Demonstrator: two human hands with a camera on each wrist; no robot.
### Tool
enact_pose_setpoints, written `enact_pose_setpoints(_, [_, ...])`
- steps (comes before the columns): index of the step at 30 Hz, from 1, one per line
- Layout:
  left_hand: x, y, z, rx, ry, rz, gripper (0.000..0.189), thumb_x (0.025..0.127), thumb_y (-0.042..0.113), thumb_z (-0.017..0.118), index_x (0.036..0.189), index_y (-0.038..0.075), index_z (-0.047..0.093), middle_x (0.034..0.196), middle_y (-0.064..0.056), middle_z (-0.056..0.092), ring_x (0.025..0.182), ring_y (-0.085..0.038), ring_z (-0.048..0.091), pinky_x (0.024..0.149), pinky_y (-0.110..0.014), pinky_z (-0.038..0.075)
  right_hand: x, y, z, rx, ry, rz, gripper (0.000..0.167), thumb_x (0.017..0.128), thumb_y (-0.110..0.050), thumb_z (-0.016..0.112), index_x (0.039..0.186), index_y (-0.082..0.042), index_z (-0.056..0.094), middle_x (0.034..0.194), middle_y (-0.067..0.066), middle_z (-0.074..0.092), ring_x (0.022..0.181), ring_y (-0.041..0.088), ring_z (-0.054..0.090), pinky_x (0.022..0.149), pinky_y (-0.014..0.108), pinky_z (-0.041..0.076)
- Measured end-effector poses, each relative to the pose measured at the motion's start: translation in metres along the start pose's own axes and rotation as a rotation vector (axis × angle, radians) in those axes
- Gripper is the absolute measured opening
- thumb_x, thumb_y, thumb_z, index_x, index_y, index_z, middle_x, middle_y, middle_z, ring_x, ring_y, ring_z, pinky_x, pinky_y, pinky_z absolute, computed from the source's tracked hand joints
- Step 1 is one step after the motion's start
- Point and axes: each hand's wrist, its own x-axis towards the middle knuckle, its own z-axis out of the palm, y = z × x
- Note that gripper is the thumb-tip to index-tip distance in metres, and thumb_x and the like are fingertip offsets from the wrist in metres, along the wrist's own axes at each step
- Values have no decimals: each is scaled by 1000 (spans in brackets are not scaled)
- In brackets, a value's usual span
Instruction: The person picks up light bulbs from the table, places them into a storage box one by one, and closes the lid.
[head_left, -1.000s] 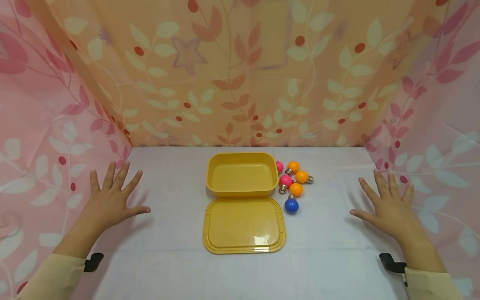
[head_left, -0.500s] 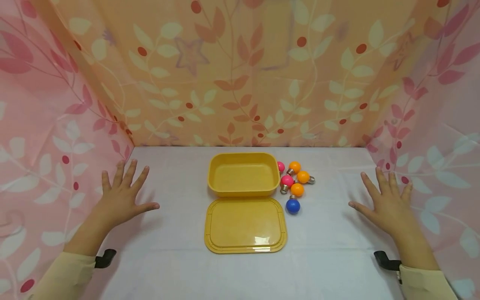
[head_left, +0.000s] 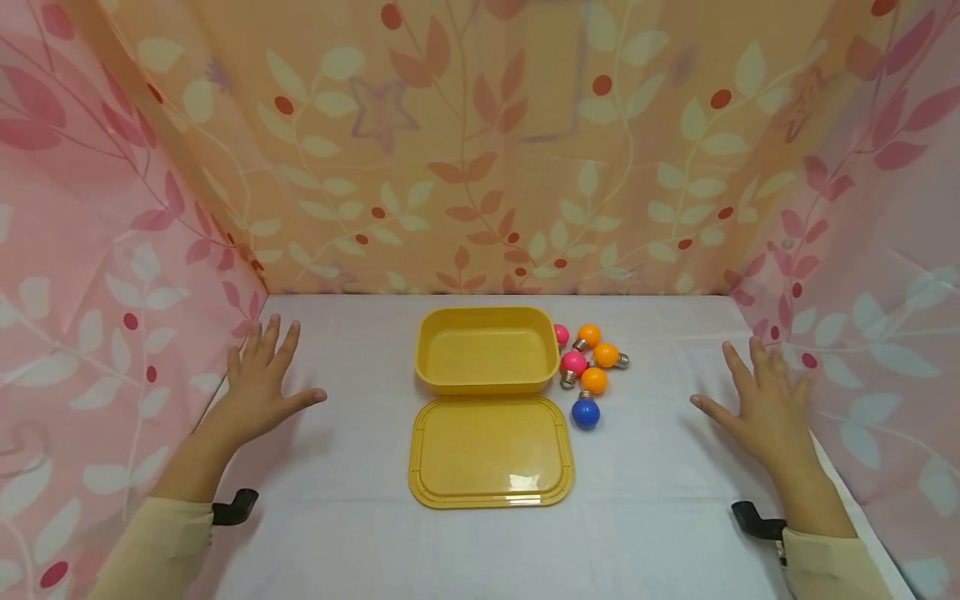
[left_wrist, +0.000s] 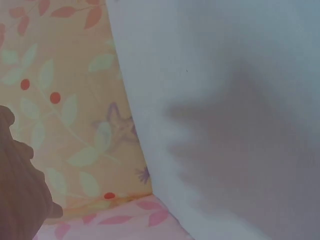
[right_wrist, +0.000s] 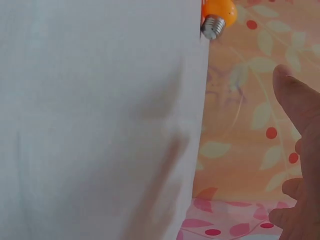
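My left hand (head_left: pixel 258 387) hovers over the left side of the white table, fingers spread and holding nothing. On the right side, my right hand (head_left: pixel 768 408) is likewise held above the cloth with spread fingers. Between them stands a yellow plastic box (head_left: pixel 486 350), open at the top, and its yellow lid (head_left: pixel 491 452) lies flat in front of it. Beside the box's right wall is a cluster of small colored bulbs: a blue bulb (head_left: pixel 586 412), pink bulbs (head_left: pixel 573 362) and orange bulbs (head_left: pixel 606 355). In the right wrist view one orange bulb (right_wrist: pixel 220 12) shows its metal screw base.
White cloth covers the table (head_left: pixel 337 533). An orange leaf-patterned curtain (head_left: pixel 465 150) rises along the back edge, and pink patterned curtains (head_left: pixel 90 233) close in both sides. A black wrist mount (head_left: pixel 235 507) sits at the left sleeve.
Both hands have moved inward from the sides, the left one further to the right, the right one slightly to the left. The box, lid and bulbs stay in place.
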Motion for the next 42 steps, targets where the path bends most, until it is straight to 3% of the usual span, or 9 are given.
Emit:
enact_pose_setpoints(6, [6,5,13,-117,11,9,114,91,58,71,166,14,-3,170,-22,-13,154,-44,-22,113,-78,-19,0,-7,4,59,-4,29,101,87,-57,74,163,-12,24,167,29,12,152,56,9,109,88,-4])
enact_pose_setpoints(14, [16,15,33,-269,43,41,112,90,59,71,166,10,4,171,-24,-5,156,-45,-14,115,-81,-6,1,-14,10,97,11,34,98,89,-54,74,162,-10,27,166,31,17,151,55,14,114,83,0])
enact_pose_setpoints(20, [24,28,42,-391,38,65,114,88,55,76,166,13,4,172,-20,-6,157,-42,-14,120,-74,-9,3,-21,12,166,10,40,95,91,-50,73,162,-7,26,164,31,20,151,53,17,117,80,-3])
enact_pose_setpoints(29, [36,45,54,-492,-24,11,117,85,42,83,166,29,-1,173,-2,-10,159,-33,-11,121,-75,5,8,-36,15,255,11,50,85,94,-40,72,160,-6,31,163,31,24,147,55,23,118,78,8])
enact_pose_setpoints(37, [48,69,72,-519,-26,19,119,83,43,86,166,32,1,173,-1,-9,159,-32,-7,122,-72,8,10,-43,23,330,28,39,81,93,-31,76,158,-4,36,161,31,30,145,55,28,115,77,20])
enact_pose_setpoints(42, [54,71,84,-593,-19,23,115,86,39,84,166,30,3,174,-3,-6,160,-30,-4,124,-70,8,13,-48,28,388,12,52,77,94,-28,75,157,-3,37,160,31,31,144,55,30,114,76,23])
